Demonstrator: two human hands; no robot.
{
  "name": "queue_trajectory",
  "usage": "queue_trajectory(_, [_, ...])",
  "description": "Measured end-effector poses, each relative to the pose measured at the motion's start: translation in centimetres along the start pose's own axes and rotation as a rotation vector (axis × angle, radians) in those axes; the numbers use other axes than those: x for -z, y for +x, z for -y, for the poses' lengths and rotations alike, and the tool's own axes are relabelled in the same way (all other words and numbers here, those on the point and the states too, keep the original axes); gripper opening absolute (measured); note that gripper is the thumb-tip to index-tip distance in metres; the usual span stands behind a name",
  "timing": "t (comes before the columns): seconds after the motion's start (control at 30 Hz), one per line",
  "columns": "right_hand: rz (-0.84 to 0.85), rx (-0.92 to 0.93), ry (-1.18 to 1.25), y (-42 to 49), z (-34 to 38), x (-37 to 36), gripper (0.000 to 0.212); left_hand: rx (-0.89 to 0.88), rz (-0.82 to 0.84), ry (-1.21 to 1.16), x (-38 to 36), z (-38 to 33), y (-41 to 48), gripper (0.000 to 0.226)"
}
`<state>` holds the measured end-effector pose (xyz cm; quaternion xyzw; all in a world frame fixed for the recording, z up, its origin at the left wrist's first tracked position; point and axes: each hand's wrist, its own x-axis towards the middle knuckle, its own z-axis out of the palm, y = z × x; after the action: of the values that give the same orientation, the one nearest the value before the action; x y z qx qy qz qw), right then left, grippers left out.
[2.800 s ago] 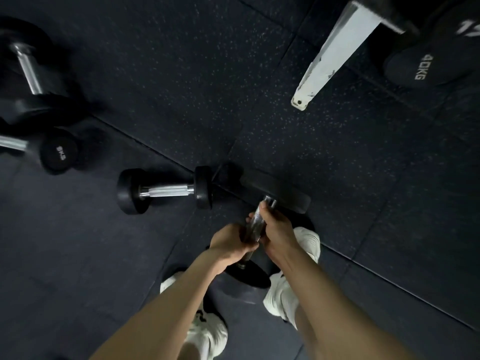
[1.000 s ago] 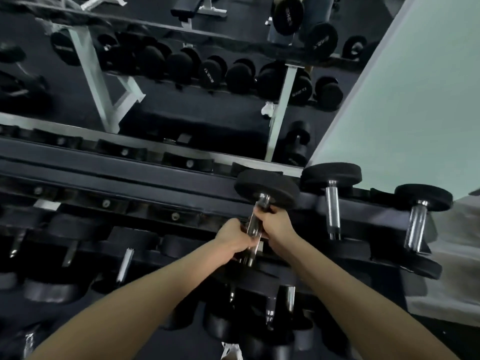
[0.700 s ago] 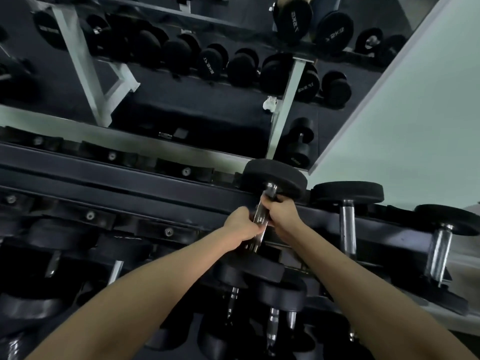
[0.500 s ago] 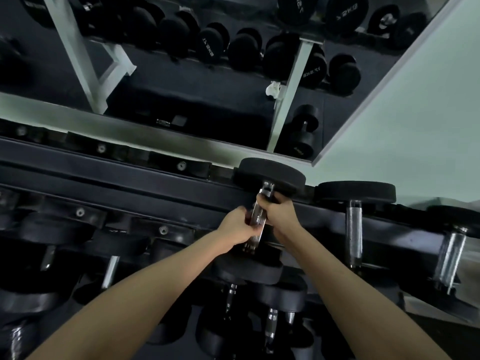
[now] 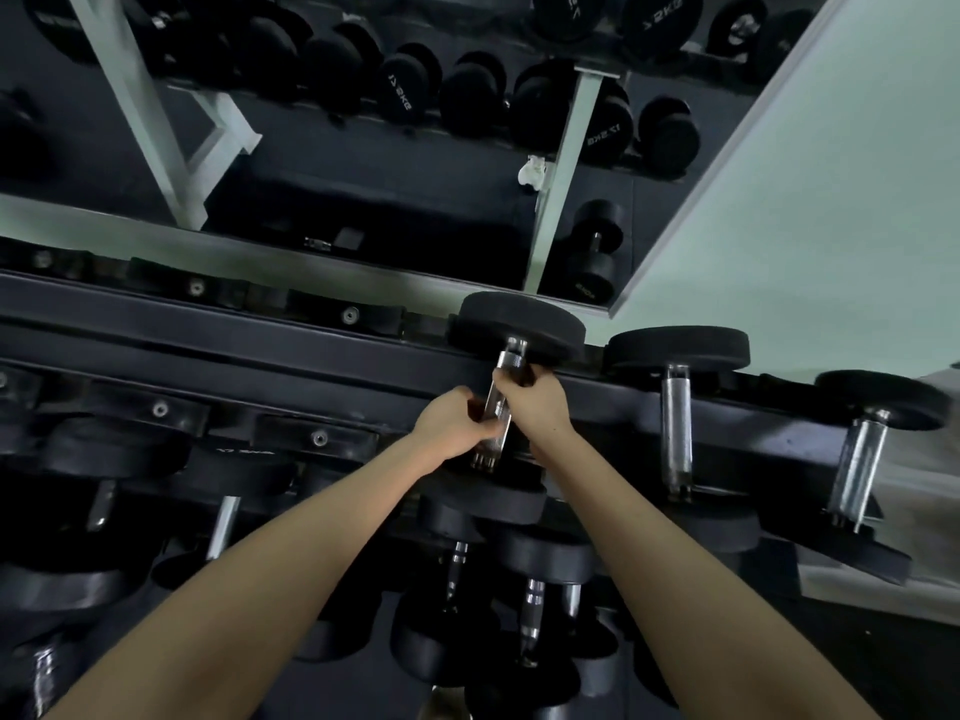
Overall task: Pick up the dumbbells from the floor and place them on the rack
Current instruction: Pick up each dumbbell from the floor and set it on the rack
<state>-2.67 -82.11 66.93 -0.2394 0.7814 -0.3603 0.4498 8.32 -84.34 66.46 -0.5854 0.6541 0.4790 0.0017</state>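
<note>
Both hands on one dumbbell (image 5: 519, 324), over the top tier of the rack (image 5: 260, 350).

Left hand (image 5: 452, 423): fingers curled round the near half of the chrome handle (image 5: 509, 361), gripping from the left side. Right hand (image 5: 535, 402): wrapped round the same handle a little farther up, from the right side, thumb across the bar. The two hands sit close together, nearly touching.

Dumbbell lies front to back across the rack. Its far black head sits at the back rail; its near head is below my wrists at the front rail, mostly hidden by my forearms. I cannot tell whether the weight is fully seated in a cradle or is borne by my grip.

Just beside it on the right, a second dumbbell (image 5: 675, 423) lies in the same direction on the same tier, and a third (image 5: 857, 459) farther right. To the left on this tier, bolted black cradles (image 5: 317, 439). Lower tier holds more dumbbells (image 5: 535, 600), handles pointing toward me.

Behind the rack, a mirror (image 5: 363, 148) reflects further dumbbell rows on white-framed stands. Pale green wall (image 5: 831, 200) at right.
</note>
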Motion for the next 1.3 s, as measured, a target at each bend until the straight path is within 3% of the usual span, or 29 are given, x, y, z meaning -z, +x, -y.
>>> queue_trajectory(0.13, [-0.063, 0.129, -0.203, -4.2, -0.9, 2.0, 0.053, 0.011, -0.137, -0.092, 0.7, 0.6, -2.5, 0.038])
queue_trajectory(0.33, [-0.027, 0.323, -0.257, -12.8, -4.3, 5.7, 0.048, -0.022, -0.446, -0.361, -0.4, 2.3, -10.0, 0.022])
queue_trajectory(0.43, [0.029, 0.368, -0.231, -17.1, -7.4, 7.3, 0.044, -0.041, -0.415, -0.63, -2.4, 3.3, -15.5, 0.011])
queue_trajectory(0.57, [0.14, 0.378, -0.233, -22.4, -13.5, 8.6, 0.042, 0.007, -0.435, -0.714, -7.3, 5.4, -23.8, 0.014])
queue_trajectory(0.93, [0.467, 0.187, -0.513, -32.2, -34.8, 4.1, 0.033, 0.493, -0.565, -0.818, -24.6, 23.0, -38.0, 0.022])
queue_trajectory(1.1, [0.588, 0.102, -0.66, -34.0, -43.0, 0.0, 0.034, 0.749, -0.624, -0.902, -30.0, 32.1, -41.1, 0.024])
queue_trajectory(1.3, [0.674, 0.121, -0.847, -34.5, -50.9, -7.6, 0.038, 0.912, -0.617, -1.023, -35.0, 42.4, -42.0, 0.026])
